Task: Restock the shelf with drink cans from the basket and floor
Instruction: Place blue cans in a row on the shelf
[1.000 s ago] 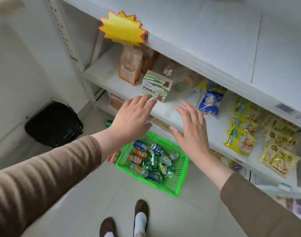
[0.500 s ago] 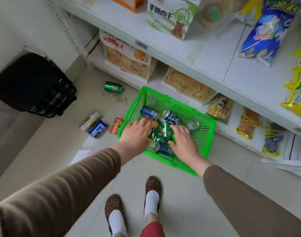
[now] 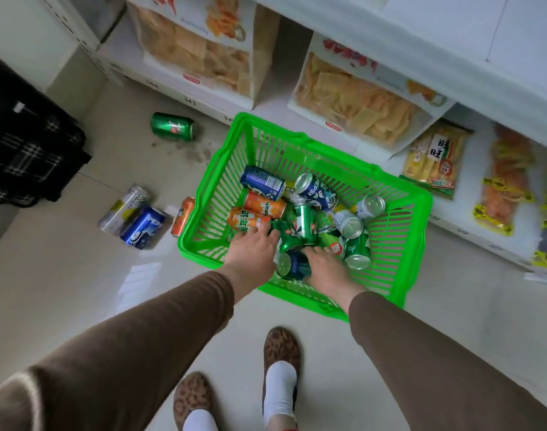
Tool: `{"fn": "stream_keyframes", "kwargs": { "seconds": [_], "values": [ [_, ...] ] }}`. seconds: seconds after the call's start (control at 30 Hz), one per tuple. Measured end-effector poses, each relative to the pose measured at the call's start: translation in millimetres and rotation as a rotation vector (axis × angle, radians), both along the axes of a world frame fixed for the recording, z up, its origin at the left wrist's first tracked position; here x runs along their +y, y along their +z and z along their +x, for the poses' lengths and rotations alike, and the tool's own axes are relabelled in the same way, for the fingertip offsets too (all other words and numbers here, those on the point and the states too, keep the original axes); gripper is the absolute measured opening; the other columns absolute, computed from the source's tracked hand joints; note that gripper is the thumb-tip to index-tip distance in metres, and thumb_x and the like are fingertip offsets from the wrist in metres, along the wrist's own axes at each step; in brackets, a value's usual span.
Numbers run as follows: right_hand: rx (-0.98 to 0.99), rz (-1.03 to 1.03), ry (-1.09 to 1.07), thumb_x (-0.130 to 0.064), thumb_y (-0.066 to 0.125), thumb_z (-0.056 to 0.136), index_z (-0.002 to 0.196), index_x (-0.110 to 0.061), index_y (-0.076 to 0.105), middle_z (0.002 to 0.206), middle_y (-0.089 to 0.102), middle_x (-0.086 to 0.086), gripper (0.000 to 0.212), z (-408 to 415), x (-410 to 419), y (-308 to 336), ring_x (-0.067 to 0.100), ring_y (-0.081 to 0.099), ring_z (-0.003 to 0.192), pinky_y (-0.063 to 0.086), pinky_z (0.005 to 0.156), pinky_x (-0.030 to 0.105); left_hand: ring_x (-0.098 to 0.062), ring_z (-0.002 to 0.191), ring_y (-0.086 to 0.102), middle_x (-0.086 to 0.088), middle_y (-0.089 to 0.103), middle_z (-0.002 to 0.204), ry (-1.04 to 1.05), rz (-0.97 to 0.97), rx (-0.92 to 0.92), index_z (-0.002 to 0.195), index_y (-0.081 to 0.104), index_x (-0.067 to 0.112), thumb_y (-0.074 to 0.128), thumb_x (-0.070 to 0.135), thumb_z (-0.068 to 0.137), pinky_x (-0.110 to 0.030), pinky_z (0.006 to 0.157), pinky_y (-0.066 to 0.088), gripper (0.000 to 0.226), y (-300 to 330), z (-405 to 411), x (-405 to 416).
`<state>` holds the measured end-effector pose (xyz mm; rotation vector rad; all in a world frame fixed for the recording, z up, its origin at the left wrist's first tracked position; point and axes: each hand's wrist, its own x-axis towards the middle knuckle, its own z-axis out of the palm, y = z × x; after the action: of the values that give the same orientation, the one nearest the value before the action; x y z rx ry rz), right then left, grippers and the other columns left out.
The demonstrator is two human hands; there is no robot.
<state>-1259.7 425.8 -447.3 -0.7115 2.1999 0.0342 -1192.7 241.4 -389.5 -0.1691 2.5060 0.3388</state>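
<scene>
A green plastic basket [image 3: 399,213] stands on the floor below the shelf, holding several drink cans in blue, orange, green and silver. Both my hands reach down into it. My left hand [image 3: 252,251] lies palm down at the near left, its fingertips touching an orange can [image 3: 245,219] and a green can [image 3: 289,241]. My right hand [image 3: 326,270] is beside it, thumb and fingers curled round the end of a dark blue can [image 3: 294,265] that lies between the two hands. On the floor to the left lie a green can [image 3: 172,126], a silver can [image 3: 123,208], a blue can [image 3: 143,227] and an orange can [image 3: 182,216].
The white bottom shelf [image 3: 203,102] carries chip boxes [image 3: 197,51] and snack bags [image 3: 430,158] just behind the basket. A black bag [image 3: 26,141] sits at the left wall. My feet in patterned slippers [image 3: 281,346] stand on the pale tiles in front of the basket.
My view dropped from the upper shelf to the floor. Both hands came down from the shelf edge into the basket and now sit lower among the cans.
</scene>
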Motion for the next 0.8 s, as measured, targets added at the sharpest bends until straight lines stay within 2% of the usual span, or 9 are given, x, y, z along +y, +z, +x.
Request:
{"fn": "stream_keyframes", "kwargs": {
  "seconds": [0.13,0.2,0.3,0.37,0.43,0.5,0.6,0.73,0.8],
  "values": [
    [-0.065,-0.002,0.021,-0.027,0.079,0.080,0.142,-0.015,0.039,0.135,0.052,0.009,0.075,1,-3,-23,0.031,0.046,0.127,0.046,0.101,0.044,-0.029,0.134,0.039,-0.008,0.030,0.152,0.014,0.011,-0.014,0.149,0.027,0.018,0.059,0.036,0.092,-0.046,0.109,0.037,0.068,-20,-4,-4],
    [-0.096,-0.031,-0.006,-0.027,0.081,0.078,0.139,-0.018,0.040,0.131,0.056,0.007,0.074,-2,-1,-22,0.031,0.052,0.120,0.049,0.095,0.044,-0.028,0.133,0.040,-0.007,0.032,0.150,0.024,0.023,-0.019,0.149,0.027,0.018,0.060,0.036,0.092,-0.045,0.109,0.037,0.068,-22,-5,-5],
    [-0.065,-0.127,-0.077,-0.022,0.076,0.083,0.119,-0.027,0.048,0.108,0.067,-0.005,0.046,-12,8,-10,0.021,0.063,0.096,0.054,0.084,0.042,-0.029,0.133,0.040,-0.007,0.033,0.150,0.064,0.048,-0.019,0.149,0.028,0.018,0.061,0.036,0.091,-0.045,0.108,0.038,0.069,-12,-4,-6],
    [-0.073,-0.167,-0.199,-0.016,0.069,0.090,0.121,-0.029,0.049,0.097,0.071,-0.011,0.040,-18,8,5,0.016,0.066,0.087,0.056,0.081,0.042,-0.029,0.132,0.041,-0.007,0.035,0.148,0.098,0.062,-0.020,0.147,0.031,0.019,0.062,0.036,0.090,-0.046,0.106,0.041,0.067,5,-3,-8],
    [-0.154,-0.105,-0.222,-0.012,0.068,0.090,0.140,-0.028,0.042,0.122,0.065,-0.006,0.058,-21,5,26,0.019,0.063,0.107,0.053,0.090,0.039,-0.028,0.130,0.043,-0.006,0.037,0.146,0.127,0.086,-0.025,0.146,0.033,0.018,0.062,0.034,0.089,-0.045,0.104,0.042,0.065,27,-2,-8],
    [-0.158,-0.045,-0.164,-0.013,0.070,0.090,0.144,-0.022,0.040,0.141,0.053,0.003,0.063,-18,0,39,0.024,0.055,0.121,0.047,0.094,0.035,-0.028,0.128,0.044,-0.006,0.040,0.144,0.130,0.086,-0.007,0.146,0.034,0.018,0.061,0.031,0.089,-0.044,0.101,0.043,0.064,46,-1,-9],
    [-0.127,0.027,-0.101,-0.023,0.074,0.087,0.143,-0.018,0.041,0.139,0.054,0.006,0.065,-8,-3,37,0.027,0.056,0.119,0.048,0.092,0.036,-0.028,0.124,0.046,-0.007,0.043,0.139,0.110,0.069,0.033,0.145,0.035,0.017,0.061,0.029,0.089,-0.044,0.098,0.044,0.062,54,2,-12],
    [-0.056,0.025,-0.066,-0.016,0.070,0.088,0.138,-0.013,0.045,0.135,0.053,0.006,0.056,3,-8,11,0.029,0.054,0.123,0.048,0.094,0.039,-0.029,0.119,0.048,-0.008,0.046,0.131,0.037,0.047,0.007,0.140,0.039,0.017,0.059,0.031,0.090,-0.044,0.096,0.045,0.055,30,2,-8],
    [-0.076,0.015,-0.070,-0.017,0.072,0.085,0.137,-0.014,0.044,0.133,0.055,0.009,0.059,1,-8,-5,0.031,0.055,0.122,0.051,0.096,0.043,-0.029,0.120,0.048,-0.008,0.046,0.132,0.008,0.049,0.001,0.139,0.040,0.017,0.059,0.032,0.090,-0.045,0.097,0.045,0.055,13,0,-4]
  ]
}}
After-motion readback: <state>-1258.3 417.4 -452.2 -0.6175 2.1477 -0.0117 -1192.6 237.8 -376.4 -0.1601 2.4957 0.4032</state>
